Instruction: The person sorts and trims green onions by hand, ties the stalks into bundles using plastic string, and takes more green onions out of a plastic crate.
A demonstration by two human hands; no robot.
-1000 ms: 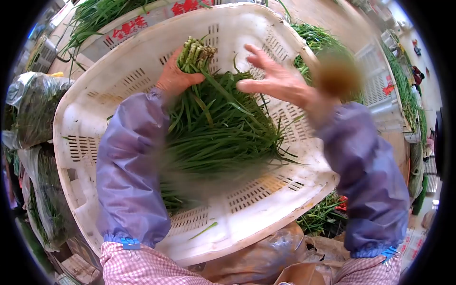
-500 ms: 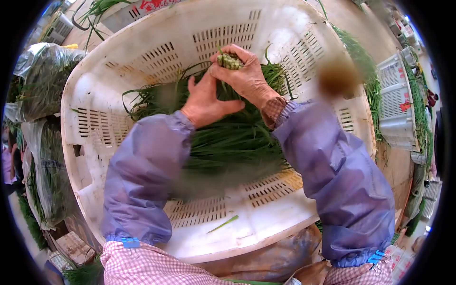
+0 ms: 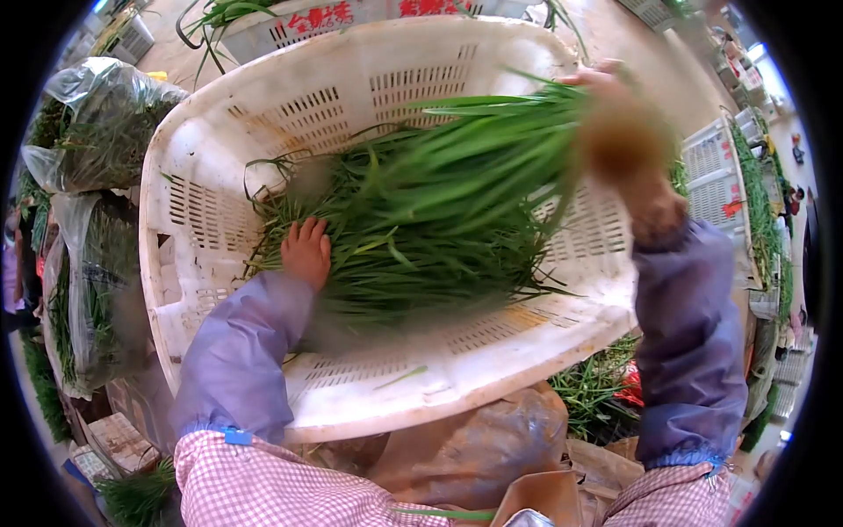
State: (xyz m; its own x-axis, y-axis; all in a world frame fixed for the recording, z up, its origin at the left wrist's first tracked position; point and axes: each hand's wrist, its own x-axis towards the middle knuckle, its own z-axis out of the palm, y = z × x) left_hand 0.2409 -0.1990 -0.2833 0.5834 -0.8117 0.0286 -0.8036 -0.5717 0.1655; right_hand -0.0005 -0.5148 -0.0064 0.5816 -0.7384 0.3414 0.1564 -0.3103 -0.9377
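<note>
My right hand (image 3: 599,81) is raised near the right rim of a white plastic crate (image 3: 474,422). It is closed round one end of a bunch of garlic chives (image 3: 500,145), whose long green leaves trail left over the crate. A brown blurred spot on the lens hides much of this hand. Inside the crate lies a pile of loose garlic chives (image 3: 421,272). My left hand (image 3: 306,253) rests on the left edge of that pile, fingers stretched out and holding nothing visible.
Clear plastic bags of greens (image 3: 97,132) stand at the left. Beyond the crate is another white crate (image 3: 307,26) with red writing. A further crate of greens (image 3: 716,176) stands at the right. Loose green stems (image 3: 597,386) lie below the near rim.
My hands have moved apart from the middle. The right swung right with the bunch, its leaves now spread above the pile. The left moved down and left onto the pile.
</note>
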